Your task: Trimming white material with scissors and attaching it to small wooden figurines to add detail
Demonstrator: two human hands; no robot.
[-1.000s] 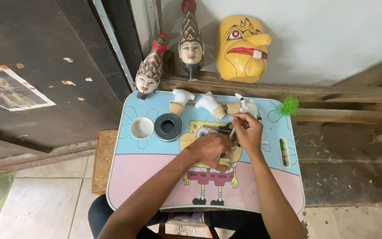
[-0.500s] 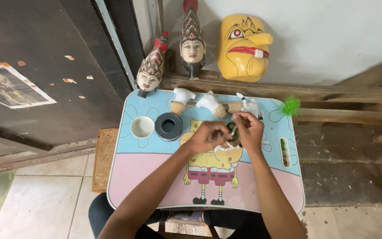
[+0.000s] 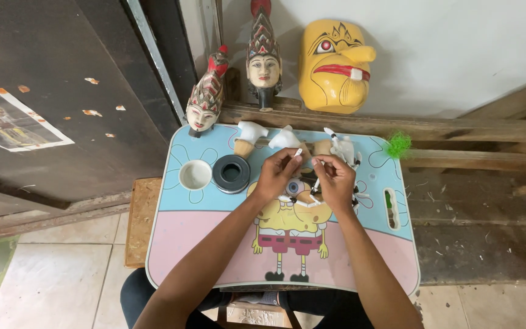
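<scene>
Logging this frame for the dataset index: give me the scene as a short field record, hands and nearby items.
surface: small cartoon-print lap table, blue and pink
left hand: pinches a thin white stick at its tip
right hand: fingers closed on small black-and-white pieces, kind unclear
near hands: white bowl, black round container, white-painted wooden pieces at the far edge
behind table: two carved puppet heads, yellow mask against the wall
right of table: green tuft on a wooden beam

My arms are bare to the elbow, with no sleeves. Both my left hand (image 3: 277,176) and right hand (image 3: 336,181) are ungloved. Dark trousers cover my knees.
</scene>
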